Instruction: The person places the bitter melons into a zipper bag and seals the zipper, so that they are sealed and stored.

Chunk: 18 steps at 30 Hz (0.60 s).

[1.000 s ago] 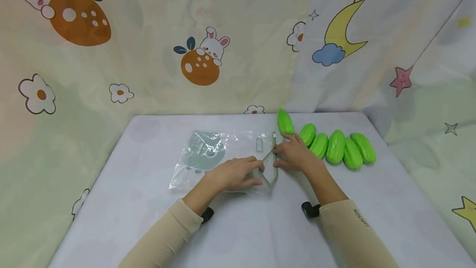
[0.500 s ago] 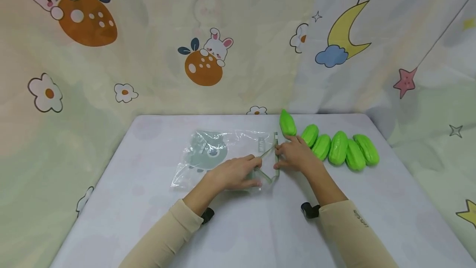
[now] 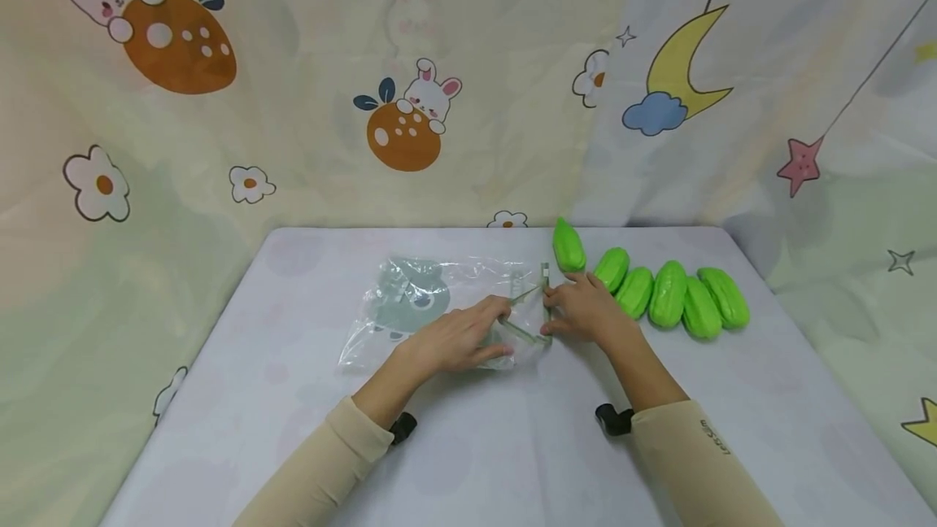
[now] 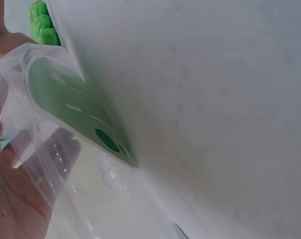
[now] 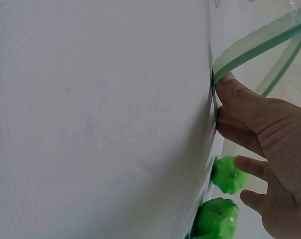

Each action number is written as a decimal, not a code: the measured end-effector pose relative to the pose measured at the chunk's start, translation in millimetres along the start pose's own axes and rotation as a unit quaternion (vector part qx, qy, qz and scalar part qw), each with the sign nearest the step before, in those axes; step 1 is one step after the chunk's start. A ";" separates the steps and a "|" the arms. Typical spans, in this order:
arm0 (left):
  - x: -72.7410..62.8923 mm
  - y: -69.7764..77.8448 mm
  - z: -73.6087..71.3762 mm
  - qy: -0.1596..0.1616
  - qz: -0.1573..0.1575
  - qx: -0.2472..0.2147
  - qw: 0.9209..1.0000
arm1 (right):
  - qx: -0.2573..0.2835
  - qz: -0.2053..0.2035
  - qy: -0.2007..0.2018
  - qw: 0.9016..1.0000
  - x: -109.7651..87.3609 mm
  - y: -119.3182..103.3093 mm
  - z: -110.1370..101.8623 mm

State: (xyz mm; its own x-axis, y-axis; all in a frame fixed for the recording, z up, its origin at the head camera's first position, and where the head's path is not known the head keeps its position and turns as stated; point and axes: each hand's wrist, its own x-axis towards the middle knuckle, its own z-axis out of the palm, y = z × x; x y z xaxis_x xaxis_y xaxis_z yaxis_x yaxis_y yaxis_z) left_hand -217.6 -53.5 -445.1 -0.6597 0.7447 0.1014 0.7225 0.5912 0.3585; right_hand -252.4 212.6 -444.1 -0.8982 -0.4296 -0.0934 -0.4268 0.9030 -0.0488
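A clear plastic zip bag (image 3: 468,271) with a grey-green animal print lies flat on the table, its green-edged mouth facing right. My left hand (image 3: 457,337) grips the upper layer at the mouth, pulling its green strip leftward into a point. In the left wrist view, film covers part of the left hand (image 4: 23,194). My right hand (image 3: 589,309) presses the other strip (image 3: 546,299) against the table with thumb and forefinger spread along it. In the right wrist view, the green strips (image 5: 262,52) part above the right hand's thumb (image 5: 237,94). The mouth gapes between both hands.
Several ridged, bright green vegetable-like pieces (image 3: 668,293) lie in a row to the right. One pointed green piece (image 3: 568,246) sits near the back edge, close beyond my right fingertips. A patterned cloth (image 3: 307,88) hangs behind the white-covered table (image 3: 505,462).
The left hand has drawn the upper strip slightly farther left, widening the mouth. The right hand stays at its strip. The head view has shifted a little.
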 end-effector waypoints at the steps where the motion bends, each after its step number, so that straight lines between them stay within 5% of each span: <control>1: -0.5 -0.1 -0.1 0.004 0.000 -0.002 1.000 | 0.000 0.000 0.000 1.000 -0.1 -0.1 -0.1; 18: 0.9 -5.7 -3.1 0.063 -0.031 -0.092 0.993 | 0.026 0.008 0.009 1.000 0.4 2.4 2.9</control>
State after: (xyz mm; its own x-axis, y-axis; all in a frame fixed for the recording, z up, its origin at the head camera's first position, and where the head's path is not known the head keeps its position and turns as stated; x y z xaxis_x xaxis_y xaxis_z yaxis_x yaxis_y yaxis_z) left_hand -223.1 -57.2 -444.2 -0.7310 0.6570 0.1846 0.6370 0.5599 0.5298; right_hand -253.5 214.6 -447.1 -0.9071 -0.4138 -0.0776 -0.4060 0.9085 -0.0991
